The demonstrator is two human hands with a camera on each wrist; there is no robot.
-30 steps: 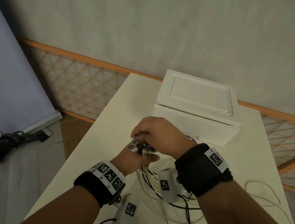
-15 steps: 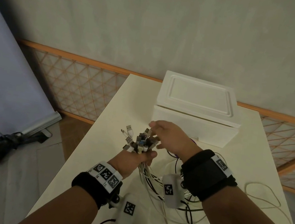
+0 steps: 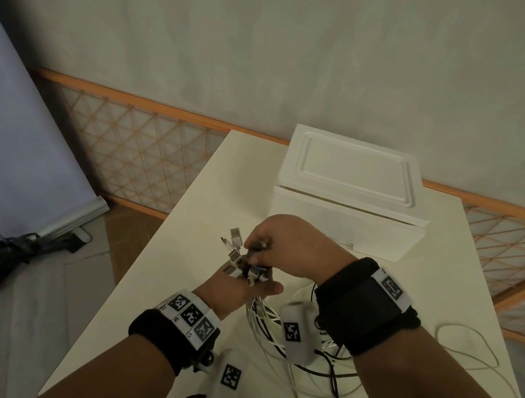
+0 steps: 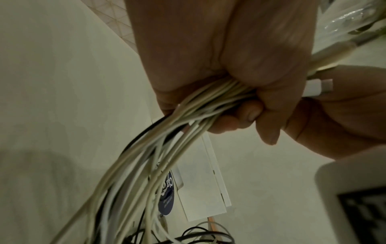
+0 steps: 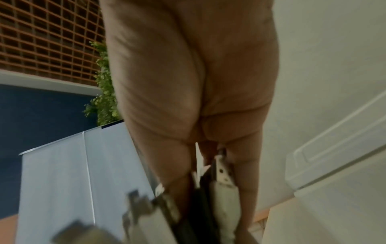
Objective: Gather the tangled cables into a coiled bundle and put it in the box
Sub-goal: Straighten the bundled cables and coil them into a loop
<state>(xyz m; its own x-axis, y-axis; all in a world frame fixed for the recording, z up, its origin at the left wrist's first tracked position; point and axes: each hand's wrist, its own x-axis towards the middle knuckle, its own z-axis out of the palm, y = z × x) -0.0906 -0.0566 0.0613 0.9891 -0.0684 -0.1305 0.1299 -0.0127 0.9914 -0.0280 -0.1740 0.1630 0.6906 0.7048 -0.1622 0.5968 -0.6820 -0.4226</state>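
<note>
Up above the worktop (image 3: 201, 223), the left hand (image 3: 232, 289) holds its grip around the cables (image 4: 167, 132); the right hand (image 3: 288, 245) pinches their plugs (image 3: 238, 253), near the closed box (image 3: 352, 193).

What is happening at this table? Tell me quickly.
A person is gathering a bunch of cables. The left hand grips the bunch near the plug ends, while the right hand pinches the connectors sticking out above it. The rest of the cables trail loose across the white table. The white foam box behind the hands has its lid on.
</note>
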